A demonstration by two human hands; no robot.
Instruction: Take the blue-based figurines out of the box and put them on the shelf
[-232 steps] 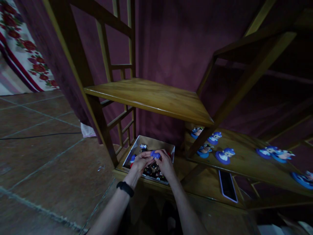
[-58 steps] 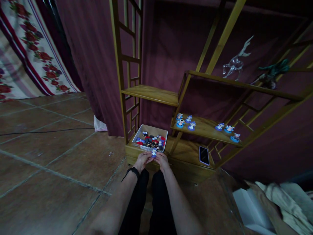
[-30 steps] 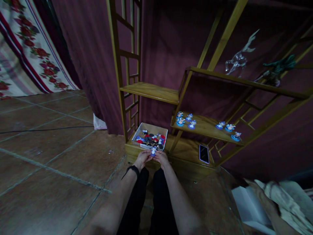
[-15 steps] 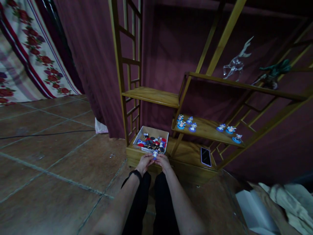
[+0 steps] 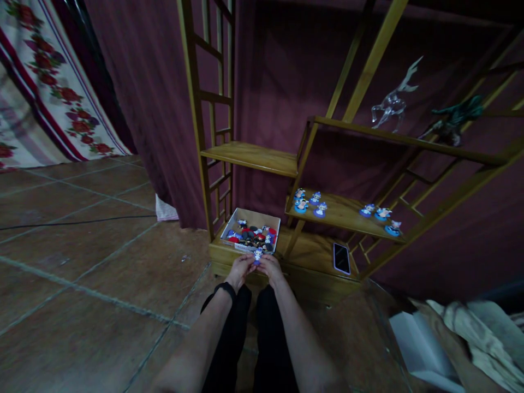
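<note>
- Two hands were together: the fingertips of the left hand (image 5: 240, 268) and the right hand (image 5: 271, 267) were closed on the opposite sides of one small purple-and-white figurine (image 5: 257, 255).
- The figurine was upright before the near wall of the box; whether it touched this wall, I could not tell.
- Because only fingertips seemed to carry it, it could perhaps slip and fall to the hard tile floor (image 5: 135, 295).
- The open box (image 5: 262, 219) stood on the bottom board (image 5: 311, 251), near its front edge, so a careless push might shift it.
- Inside it many figures (image 5: 257, 236) lay heaped, some overturned; stirring them could scratch their paint.
- To the right lay a phone (image 5: 341, 258), also near the edge, where a passing arm could knock it.
- Farther, seven figurines (image 5: 320, 210) stood on the shelf (image 5: 343, 210); the rightmost was close to the edge and seemed easy to drop.
- Higher up, a transparent deer (image 5: 393, 103) with thin legs looked breakable, if the unit were shaken.
</note>
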